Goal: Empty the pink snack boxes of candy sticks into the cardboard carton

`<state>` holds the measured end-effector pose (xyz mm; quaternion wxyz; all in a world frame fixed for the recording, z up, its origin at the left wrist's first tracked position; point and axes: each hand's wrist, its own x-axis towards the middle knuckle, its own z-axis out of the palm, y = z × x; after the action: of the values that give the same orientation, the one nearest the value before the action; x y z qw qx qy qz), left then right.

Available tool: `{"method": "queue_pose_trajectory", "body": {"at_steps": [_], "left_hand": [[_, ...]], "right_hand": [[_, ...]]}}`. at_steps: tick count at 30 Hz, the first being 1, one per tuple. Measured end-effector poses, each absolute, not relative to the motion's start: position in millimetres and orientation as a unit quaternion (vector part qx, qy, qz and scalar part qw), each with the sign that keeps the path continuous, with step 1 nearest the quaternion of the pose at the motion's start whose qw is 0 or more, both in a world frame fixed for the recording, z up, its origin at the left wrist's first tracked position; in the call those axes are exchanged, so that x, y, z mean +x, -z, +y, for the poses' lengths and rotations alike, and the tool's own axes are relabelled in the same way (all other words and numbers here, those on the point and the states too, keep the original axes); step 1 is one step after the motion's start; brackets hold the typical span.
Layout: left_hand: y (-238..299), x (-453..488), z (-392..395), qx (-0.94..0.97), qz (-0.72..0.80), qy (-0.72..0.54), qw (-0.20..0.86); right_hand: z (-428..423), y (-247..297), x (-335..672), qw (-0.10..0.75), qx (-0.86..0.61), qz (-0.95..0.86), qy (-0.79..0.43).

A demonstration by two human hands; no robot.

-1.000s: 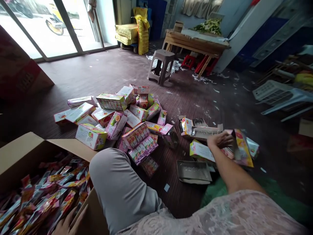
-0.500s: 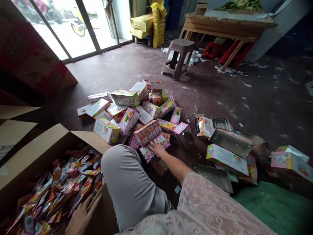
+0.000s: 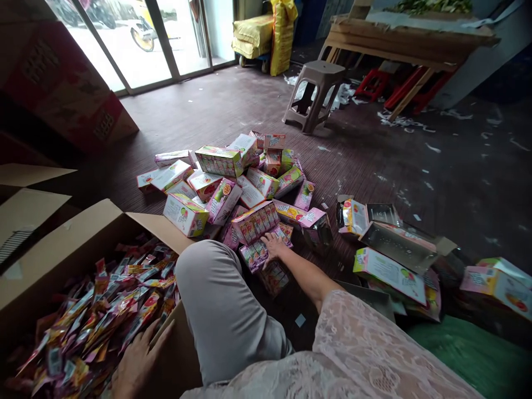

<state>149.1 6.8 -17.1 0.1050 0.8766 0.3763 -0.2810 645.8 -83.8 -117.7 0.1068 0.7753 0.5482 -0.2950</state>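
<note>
A: Where do we rest our right hand (image 3: 273, 246)?
B: Fingers spread, upon the purple carton (image 3: 252, 256) at the heap's (image 3: 224, 185) front; our left hand (image 3: 139, 357) overlies the cardboard box's (image 3: 185, 346) wall, grip indeterminable to us.

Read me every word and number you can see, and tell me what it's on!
None is clear enough to quote.
Big red carton: large lettering, too blurred.
Purple box with cut fruit: lettering, too small.
White-and-green box: rows of print, too small.
Open box under the right hand: print too small.
</note>
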Motion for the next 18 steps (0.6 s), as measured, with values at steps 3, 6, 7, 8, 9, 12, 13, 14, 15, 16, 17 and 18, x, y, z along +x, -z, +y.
{"method": "queue_pose_trajectory", "body": {"at_steps": [3, 6, 7, 8, 9, 12, 13, 14, 15, 16, 17, 18], "left_hand": [[18.5, 148.3, 6.9, 0.876, 0.374, 0.285, 0.111], [21.6, 147.1, 7.7, 0.869, 0.4, 0.246, 0.156], [22.2, 147.4, 7.7, 0.863, 0.416, 0.224, 0.176], [22.3, 148.3, 7.5, 0.854, 0.438, 0.201, 0.197], [21.8, 149.6, 7.2, 0.841, 0.462, 0.18, 0.214], [18.2, 155.6, 5.9, 0.797, 0.533, 0.139, 0.248], [16.7, 157.6, 5.7, 0.786, 0.547, 0.133, 0.255], [15.5, 159.2, 5.6, 0.778, 0.556, 0.13, 0.262], [14.6, 160.4, 5.7, 0.771, 0.563, 0.128, 0.268], [14.1, 161.2, 6.0, 0.764, 0.571, 0.128, 0.273], [14.1, 161.5, 6.3, 0.756, 0.578, 0.13, 0.278], [14.5, 161.6, 6.5, 0.748, 0.586, 0.131, 0.283]], "right_hand": [[-81.7, 114.5, 656.1, 0.088, 0.778, 0.543, 0.304], [-77.8, 108.1, 674.6, 0.094, 0.793, 0.528, 0.289], [-77.9, 106.7, 680.1, 0.097, 0.801, 0.52, 0.281], [-79.3, 106.1, 684.0, 0.099, 0.808, 0.512, 0.274], [-82.1, 106.6, 685.8, 0.102, 0.812, 0.508, 0.269], [-101.2, 114.5, 675.6, 0.116, 0.796, 0.528, 0.274], [-111.1, 119.0, 667.3, 0.119, 0.783, 0.543, 0.279], [-122.4, 124.2, 657.2, 0.12, 0.77, 0.559, 0.284], [-134.5, 129.7, 645.6, 0.119, 0.76, 0.571, 0.286], [-146.6, 134.9, 633.2, 0.118, 0.758, 0.575, 0.284], [-158.0, 139.5, 620.5, 0.12, 0.76, 0.574, 0.279], [-167.9, 143.0, 608.0, 0.124, 0.765, 0.57, 0.272]]}}
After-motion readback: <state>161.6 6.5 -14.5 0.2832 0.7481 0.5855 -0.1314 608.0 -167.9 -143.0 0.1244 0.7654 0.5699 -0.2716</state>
